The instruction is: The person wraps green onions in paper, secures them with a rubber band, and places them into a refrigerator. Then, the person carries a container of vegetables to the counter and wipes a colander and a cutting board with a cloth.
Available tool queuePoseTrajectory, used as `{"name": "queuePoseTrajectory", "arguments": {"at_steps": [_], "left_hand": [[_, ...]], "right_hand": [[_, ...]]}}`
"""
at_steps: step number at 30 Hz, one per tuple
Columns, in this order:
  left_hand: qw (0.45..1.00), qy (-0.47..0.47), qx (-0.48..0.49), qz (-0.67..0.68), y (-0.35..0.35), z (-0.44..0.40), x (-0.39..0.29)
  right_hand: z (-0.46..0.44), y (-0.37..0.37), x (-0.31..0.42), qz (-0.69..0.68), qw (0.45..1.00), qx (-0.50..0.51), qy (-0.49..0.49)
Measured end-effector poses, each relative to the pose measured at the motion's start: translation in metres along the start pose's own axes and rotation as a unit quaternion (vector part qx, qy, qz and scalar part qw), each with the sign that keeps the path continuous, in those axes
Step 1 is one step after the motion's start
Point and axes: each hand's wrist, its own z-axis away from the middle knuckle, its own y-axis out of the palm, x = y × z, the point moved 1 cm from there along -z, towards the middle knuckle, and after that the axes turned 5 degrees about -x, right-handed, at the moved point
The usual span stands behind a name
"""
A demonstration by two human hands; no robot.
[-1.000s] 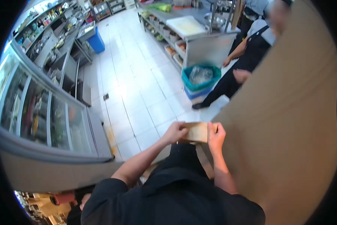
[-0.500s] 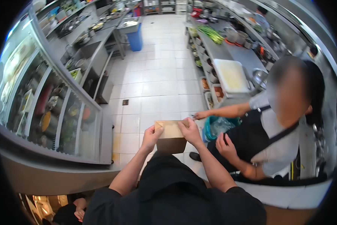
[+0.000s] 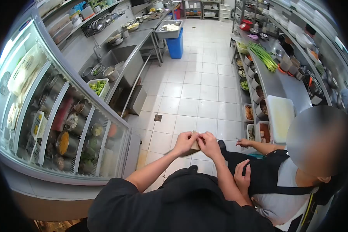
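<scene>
In front of the wearer's dark-clothed body, above the floor, a small light-brown, box-like paper or cardboard container (image 3: 194,148) is held in the air between two bare hands. The left hand (image 3: 185,142) pinches its upper edge with thumb and bent fingers; the right hand (image 3: 209,145) pinches the same edge just beside it, the fingertips of both nearly meeting. The fingers cover much of the container.

Below and beyond lies a white tiled floor (image 3: 191,91). Near the right arm stands a co-worker in a black apron and pale shirt (image 3: 272,181), next to a long grey steel counter (image 3: 295,89) bearing a white rectangular cutting board (image 3: 281,118) and long green vegetable stalks (image 3: 263,58). On the left stands a glass-fronted refrigerator (image 3: 133,157); farther off, a blue plastic bin (image 3: 175,48).
</scene>
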Motion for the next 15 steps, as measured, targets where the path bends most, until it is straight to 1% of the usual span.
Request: {"name": "queuePoseTrajectory", "arguments": {"at_steps": [2,4,5,7,8,10,12,14,15], "left_hand": [[1.0,0.002,-0.023,0.014,-0.014,-0.023,0.008],[0.997,0.027,-0.063,-0.034,-0.033,-0.04,0.011],[0.994,0.033,-0.083,-0.063,-0.04,-0.047,0.018],[0.993,-0.01,-0.108,-0.053,-0.061,-0.054,0.018],[0.99,-0.001,-0.131,-0.042,-0.067,-0.055,0.033],[0.986,0.006,-0.165,-0.03,-0.079,-0.066,0.05],[0.98,-0.022,-0.197,0.002,-0.093,-0.074,0.061],[0.97,-0.055,-0.237,-0.007,-0.108,-0.099,0.072],[0.971,-0.036,-0.235,-0.033,-0.116,-0.113,0.078]], "right_hand": [[-0.03,0.014,-0.003,-0.008,1.0,0.025,0.01],[-0.061,0.032,-0.002,0.025,0.997,0.037,-0.06],[-0.075,0.045,-0.006,0.036,0.995,0.069,-0.066],[-0.102,0.068,0.0,0.041,0.991,0.106,-0.074],[-0.114,0.079,0.003,0.043,0.991,0.102,-0.079],[-0.134,0.102,0.004,0.083,0.979,0.169,-0.083],[-0.15,0.128,-0.002,0.08,0.973,0.187,-0.11],[-0.181,0.152,-0.007,0.073,0.963,0.214,-0.149],[-0.198,0.161,-0.012,0.06,0.964,0.211,-0.15]]}}
